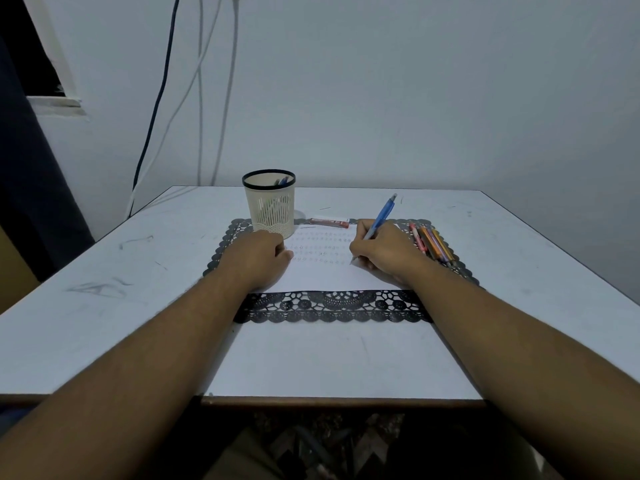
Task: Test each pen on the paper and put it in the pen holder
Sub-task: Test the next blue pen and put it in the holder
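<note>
pen holder stood upright at paper's far left corner, few pens inside. right grip pinched blue pen, tip on paper. left grip lay loosely curled, held nothing, on paper.

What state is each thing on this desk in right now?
blue pen: gripped by right hand, tip on the paper
paper: flat, rows of small marks, left hand resting on it
pen holder: upright, some pens inside
loose pens: lying bunched on the mat
red case: lying flat
</note>
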A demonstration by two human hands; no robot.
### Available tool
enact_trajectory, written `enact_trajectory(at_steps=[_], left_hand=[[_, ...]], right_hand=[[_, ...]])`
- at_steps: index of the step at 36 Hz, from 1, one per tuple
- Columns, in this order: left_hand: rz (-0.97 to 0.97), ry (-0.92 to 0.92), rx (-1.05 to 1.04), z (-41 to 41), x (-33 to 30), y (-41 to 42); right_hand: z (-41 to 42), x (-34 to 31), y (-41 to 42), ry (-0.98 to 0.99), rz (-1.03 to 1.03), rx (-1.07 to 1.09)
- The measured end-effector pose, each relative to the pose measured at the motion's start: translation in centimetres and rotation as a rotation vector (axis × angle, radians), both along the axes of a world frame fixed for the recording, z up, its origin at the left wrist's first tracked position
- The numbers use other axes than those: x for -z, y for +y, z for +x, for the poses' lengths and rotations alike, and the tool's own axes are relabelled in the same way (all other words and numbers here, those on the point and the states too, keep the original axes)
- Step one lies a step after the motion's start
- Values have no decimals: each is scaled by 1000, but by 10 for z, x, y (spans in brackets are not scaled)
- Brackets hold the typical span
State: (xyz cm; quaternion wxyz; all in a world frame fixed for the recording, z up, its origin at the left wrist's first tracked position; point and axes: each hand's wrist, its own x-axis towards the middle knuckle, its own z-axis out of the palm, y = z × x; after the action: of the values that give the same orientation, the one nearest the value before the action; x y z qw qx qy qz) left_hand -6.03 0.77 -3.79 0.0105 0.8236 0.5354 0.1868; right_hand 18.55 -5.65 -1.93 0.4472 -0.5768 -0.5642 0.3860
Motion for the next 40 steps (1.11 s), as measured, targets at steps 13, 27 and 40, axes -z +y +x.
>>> enact_trajectory(at_steps=[13, 27, 40], left_hand=[[8, 8, -1, 0, 2, 2], [13, -4, -9, 1, 1, -1], [13, -32, -18, 2, -2, -5]], right_hand=[[-3, -1, -2, -6, 44, 30], [1, -4, -2, 165, 33, 92], [17, -2, 14, 235, 60, 338]])
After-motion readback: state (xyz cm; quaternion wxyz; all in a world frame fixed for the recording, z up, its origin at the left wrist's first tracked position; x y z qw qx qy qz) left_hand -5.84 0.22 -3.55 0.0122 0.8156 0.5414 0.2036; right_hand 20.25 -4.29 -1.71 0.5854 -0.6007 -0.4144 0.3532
